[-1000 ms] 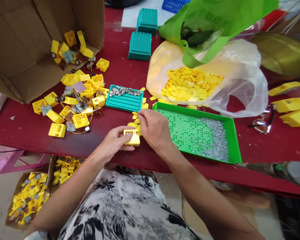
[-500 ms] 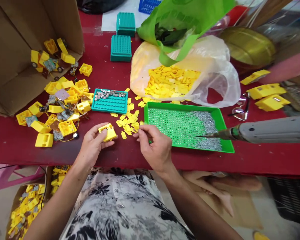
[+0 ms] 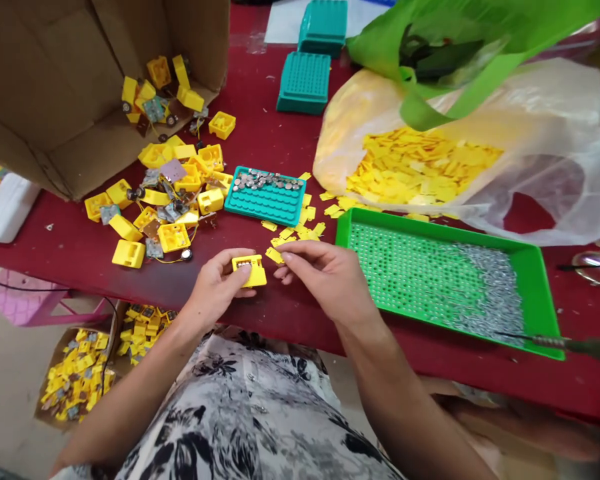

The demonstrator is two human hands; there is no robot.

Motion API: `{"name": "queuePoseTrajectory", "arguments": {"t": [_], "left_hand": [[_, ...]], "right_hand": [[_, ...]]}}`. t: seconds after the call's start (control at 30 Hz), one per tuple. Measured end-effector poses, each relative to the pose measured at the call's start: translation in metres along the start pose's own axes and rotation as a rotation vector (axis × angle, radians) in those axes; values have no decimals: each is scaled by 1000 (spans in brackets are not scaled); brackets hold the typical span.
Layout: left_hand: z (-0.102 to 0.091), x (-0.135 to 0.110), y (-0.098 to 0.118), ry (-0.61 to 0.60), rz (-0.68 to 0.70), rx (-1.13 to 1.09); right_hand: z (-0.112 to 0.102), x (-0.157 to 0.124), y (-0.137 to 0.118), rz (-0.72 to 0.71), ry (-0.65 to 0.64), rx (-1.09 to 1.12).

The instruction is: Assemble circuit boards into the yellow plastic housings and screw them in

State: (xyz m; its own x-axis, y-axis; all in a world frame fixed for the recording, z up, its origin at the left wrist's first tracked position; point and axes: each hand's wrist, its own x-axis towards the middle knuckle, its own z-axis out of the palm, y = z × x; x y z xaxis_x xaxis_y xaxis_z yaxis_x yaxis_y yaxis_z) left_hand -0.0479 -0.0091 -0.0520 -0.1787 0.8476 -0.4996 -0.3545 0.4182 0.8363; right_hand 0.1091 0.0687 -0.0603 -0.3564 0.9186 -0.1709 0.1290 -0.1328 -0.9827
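My left hand [image 3: 215,287] is closed around a small yellow plastic case [image 3: 249,270], held just above the near edge of the red table [image 3: 70,250]. My right hand [image 3: 330,273] pinches a small flat yellow cover piece [image 3: 274,255] between thumb and forefinger, right beside the case. More loose yellow cover pieces [image 3: 300,230] lie just beyond my fingers. A teal tray [image 3: 265,197] with small silver button cells on it sits behind them.
A green tray [image 3: 530,267] of silver screws lies at right, a screwdriver tip [image 3: 535,340] over its near corner. A clear bag [image 3: 555,147] of yellow pieces, a green bag [image 3: 460,40], a cardboard box [image 3: 55,80] and scattered yellow housings [image 3: 165,200] lie behind.
My right hand has picked a flat yellow piece from the loose pile and brought it toward the case. The powered screwdriver over the green tray has drawn back to the right edge.
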Motion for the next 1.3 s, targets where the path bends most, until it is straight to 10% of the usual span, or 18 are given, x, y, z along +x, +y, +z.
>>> {"name": "queuePoseTrajectory", "arguments": {"t": [0.17,0.4,1.3], "left_hand": [[-2,0,0,10,23,13],[-10,-3,3,-1,24,-31],[-17,-5,9,81,60,8]], "right_hand": [[4,-7,-9,-88,-66,-144],[7,-5,6,-636,76,-933],[1,12,6,-490,-218,-1137]]}}
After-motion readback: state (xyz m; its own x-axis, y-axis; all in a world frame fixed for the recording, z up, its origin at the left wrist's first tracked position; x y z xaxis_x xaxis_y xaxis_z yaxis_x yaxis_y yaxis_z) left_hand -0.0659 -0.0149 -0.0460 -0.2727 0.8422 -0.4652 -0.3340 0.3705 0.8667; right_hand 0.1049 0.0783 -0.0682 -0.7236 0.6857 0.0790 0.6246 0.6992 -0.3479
